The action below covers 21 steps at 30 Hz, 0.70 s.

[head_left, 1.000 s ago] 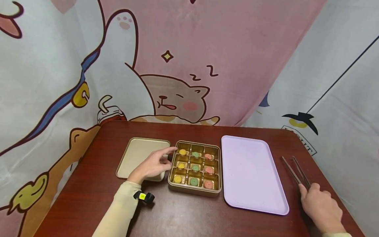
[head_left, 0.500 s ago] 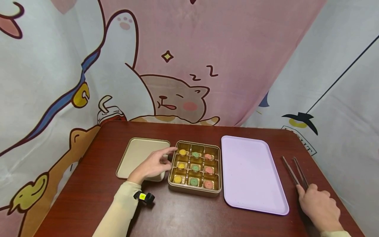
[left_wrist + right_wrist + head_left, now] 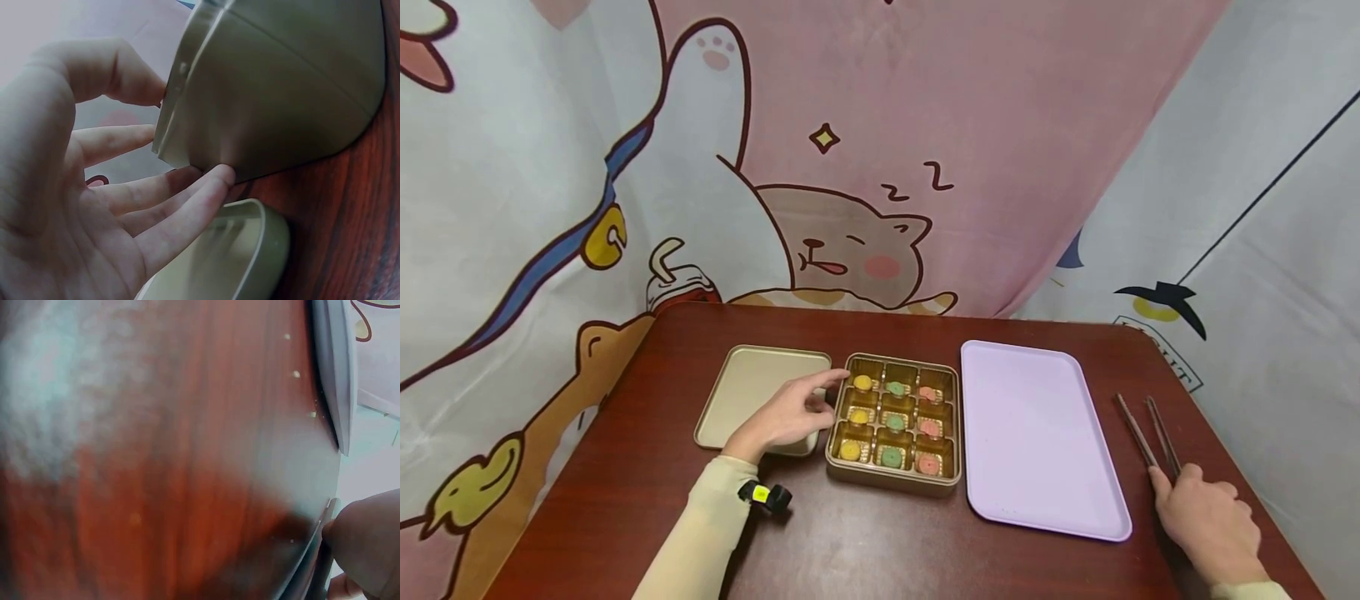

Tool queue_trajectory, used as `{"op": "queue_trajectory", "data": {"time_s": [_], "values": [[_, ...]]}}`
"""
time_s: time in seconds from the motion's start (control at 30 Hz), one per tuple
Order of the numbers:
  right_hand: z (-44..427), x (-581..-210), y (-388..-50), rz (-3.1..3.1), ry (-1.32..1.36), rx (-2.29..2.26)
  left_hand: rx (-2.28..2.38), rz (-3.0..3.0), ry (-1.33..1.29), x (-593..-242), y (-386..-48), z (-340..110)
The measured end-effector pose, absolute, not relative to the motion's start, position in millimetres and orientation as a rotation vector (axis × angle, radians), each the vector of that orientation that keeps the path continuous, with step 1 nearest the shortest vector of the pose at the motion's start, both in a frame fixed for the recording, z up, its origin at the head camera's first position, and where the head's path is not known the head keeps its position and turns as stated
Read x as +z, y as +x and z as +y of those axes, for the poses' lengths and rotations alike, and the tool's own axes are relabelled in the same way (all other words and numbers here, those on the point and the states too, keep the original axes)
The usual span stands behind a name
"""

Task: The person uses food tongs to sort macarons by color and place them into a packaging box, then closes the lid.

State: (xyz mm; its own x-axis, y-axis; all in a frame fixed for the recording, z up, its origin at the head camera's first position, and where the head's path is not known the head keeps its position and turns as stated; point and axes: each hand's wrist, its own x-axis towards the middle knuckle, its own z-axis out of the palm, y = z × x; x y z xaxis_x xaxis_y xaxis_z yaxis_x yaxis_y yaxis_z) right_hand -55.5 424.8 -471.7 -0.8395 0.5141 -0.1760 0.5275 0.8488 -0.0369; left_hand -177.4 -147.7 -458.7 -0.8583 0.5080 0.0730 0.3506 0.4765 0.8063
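At the table's middle stands a gold square tin [image 3: 891, 482] with nine-style dividers, its compartments holding small round pieces in columns of yellow [image 3: 850, 451], green [image 3: 892, 457] and pink [image 3: 928, 464]. My left hand [image 3: 786, 417] rests at the tin's left side. In the left wrist view, fingertips of that hand [image 3: 94, 181] touch the tin's side wall [image 3: 287, 94] with extended fingers. On the far right my right hand [image 3: 1210, 521] grips metal tongs [image 3: 1137, 430], whose two arms stand apart with nothing between them. The right wrist view shows only part of this hand [image 3: 369, 544].
A flat gold lid [image 3: 756, 387] lies left of the tin, partly under my left hand. A lilac tray [image 3: 1037, 442] lies between the tin and the tongs. Behind the dark wooden table [image 3: 850, 550] hangs a cartoon-printed curtain [image 3: 1000, 167].
My right hand has shifted slightly left with the tongs, whose tips have moved a little to the right. My left hand and the tin keep their places.
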Motion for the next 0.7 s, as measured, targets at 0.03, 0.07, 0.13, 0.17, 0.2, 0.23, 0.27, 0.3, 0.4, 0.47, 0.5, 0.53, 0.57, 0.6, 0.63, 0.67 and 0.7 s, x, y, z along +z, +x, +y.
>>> {"op": "queue_trajectory", "data": {"time_s": [0.03,0.07,0.13,0.17,0.2,0.23,0.27,0.3,0.4,0.47,0.5,0.53,0.57,0.6,0.63,0.67,0.7], "values": [[425.4,-470.6,-55.6,2.862,0.806,-0.126,1.325,2.547,0.747,-458.9,-177.5,-147.7],[426.0,-469.4,-55.7,2.856,0.800,-0.123,1.325,2.548,0.745,-458.7,-177.5,-147.6],[426.9,-467.1,-56.1,2.839,0.798,-0.120,1.319,2.556,0.740,-458.7,-177.3,-147.5],[427.1,-465.9,-56.5,2.833,0.798,-0.118,1.318,2.555,0.734,-458.3,-177.2,-147.4],[427.0,-464.7,-57.0,2.829,0.801,-0.116,1.317,2.555,0.731,-458.1,-177.2,-147.2],[426.6,-463.7,-57.9,2.828,0.802,-0.112,1.313,2.556,0.726,-457.5,-177.1,-147.4],[426.0,-462.8,-58.9,2.834,0.803,-0.110,1.309,2.557,0.723,-456.8,-177.0,-147.6],[425.2,-462.1,-59.5,2.850,0.804,-0.113,1.304,2.558,0.723,-456.3,-177.0,-147.9],[421.2,-458.5,-61.2,2.946,0.771,-0.152,1.304,2.548,0.726,-453.7,-177.4,-149.2],[417.4,-455.2,-61.7,3.048,0.701,-0.211,1.319,2.540,0.726,-451.2,-177.8,-151.2],[414.9,-453.6,-62.0,3.103,0.652,-0.246,1.332,2.536,0.727,-450.0,-178.2,-152.4],[411.4,-451.3,-62.7,3.158,0.592,-0.278,1.346,2.534,0.729,-448.7,-178.3,-154.1],[407.3,-449.1,-63.5,3.206,0.533,-0.308,1.363,2.533,0.729,-447.3,-178.5,-156.0],[402.8,-446.9,-64.3,3.253,0.468,-0.340,1.379,2.532,0.732,-446.2,-178.6,-158.1],[397.4,-445.0,-65.3,3.292,0.407,-0.369,1.394,2.531,0.730,-445.0,-178.6,-160.2],[391.4,-443.0,-66.6,3.328,0.347,-0.388,1.404,2.534,0.727,-444.4,-178.5,-162.6],[385.6,-441.1,-68.1,3.355,0.288,-0.412,1.406,2.541,0.725,-444.1,-178.5,-165.1]]}}
